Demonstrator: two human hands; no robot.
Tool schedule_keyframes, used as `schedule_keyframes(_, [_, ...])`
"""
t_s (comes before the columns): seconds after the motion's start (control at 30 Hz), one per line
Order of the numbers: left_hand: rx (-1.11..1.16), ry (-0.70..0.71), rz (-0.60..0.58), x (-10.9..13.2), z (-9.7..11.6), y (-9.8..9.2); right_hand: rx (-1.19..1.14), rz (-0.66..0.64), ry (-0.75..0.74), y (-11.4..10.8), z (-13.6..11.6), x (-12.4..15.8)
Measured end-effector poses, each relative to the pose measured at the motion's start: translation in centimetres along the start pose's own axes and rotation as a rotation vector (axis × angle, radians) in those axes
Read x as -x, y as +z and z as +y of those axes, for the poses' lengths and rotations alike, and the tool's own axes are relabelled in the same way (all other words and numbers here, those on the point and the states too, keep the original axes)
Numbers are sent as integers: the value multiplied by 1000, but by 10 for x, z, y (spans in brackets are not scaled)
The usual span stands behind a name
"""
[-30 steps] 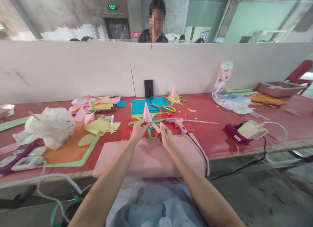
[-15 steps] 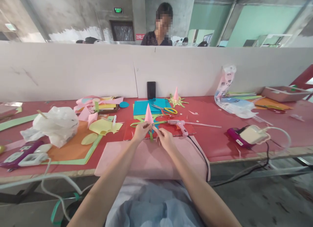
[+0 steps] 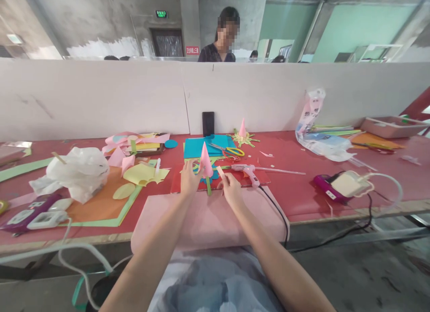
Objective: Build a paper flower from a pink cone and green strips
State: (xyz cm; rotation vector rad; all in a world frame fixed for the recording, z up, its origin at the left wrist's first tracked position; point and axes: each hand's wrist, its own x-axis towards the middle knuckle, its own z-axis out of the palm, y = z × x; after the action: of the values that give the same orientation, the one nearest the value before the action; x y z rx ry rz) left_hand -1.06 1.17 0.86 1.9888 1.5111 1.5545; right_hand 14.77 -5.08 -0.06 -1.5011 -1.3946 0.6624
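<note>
My left hand (image 3: pixel 189 177) pinches the base of a small pink paper cone (image 3: pixel 204 160), holding it upright over a red sheet (image 3: pixel 260 180). My right hand (image 3: pixel 229 185) is closed on a short pale paper strip (image 3: pixel 221 171) just right of the cone. A green paper strip (image 3: pixel 208 185) lies between the two hands. Both hands hover above a pink paper sheet (image 3: pixel 208 218) at the table's near edge.
A glue gun (image 3: pixel 247 171) lies right of my hands, its cable running off the edge. Scissors (image 3: pixel 228 150) rest on blue paper (image 3: pixel 201 146), with a second pink cone (image 3: pixel 242 129) behind. A white plastic bag (image 3: pixel 77 171), paper scraps, power strips (image 3: pixel 32 215) and a person beyond the partition.
The cone has tilted slightly and dropped lower toward the red sheet. My right hand lifted the pale strip upright beside it. The view shifted a little.
</note>
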Motion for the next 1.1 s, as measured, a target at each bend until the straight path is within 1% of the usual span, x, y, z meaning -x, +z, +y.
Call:
schedule_keyframes(0.2, [58,-28,-18,0,-4,5,-79,-59,-20,1,-3,1])
schedule_keyframes(0.33, [61,-55,-32,0,-3,5,-52,-82,-28,0,-3,3])
schedule_keyframes(0.53, [52,41,76,0,2,1,-46,-57,-49,-1,-2,3])
schedule_keyframes(0.63, [60,55,74,1,4,-1,-12,-32,-39,-1,-1,3])
schedule_keyframes(0.7, [53,103,32,2,5,-2,0,0,-26,-1,0,2])
schedule_keyframes(0.77, [17,182,-41,2,6,-2,-9,43,-27,-1,2,2])
schedule_keyframes(0.9, [-165,299,-204,4,3,4,-34,98,-72,0,6,1])
schedule_keyframes(1.0, [-308,314,-279,5,-1,10,-49,86,-79,1,6,0])
schedule_keyframes(1.1, [-390,278,-309,5,-3,13,-75,54,-40,1,5,0])
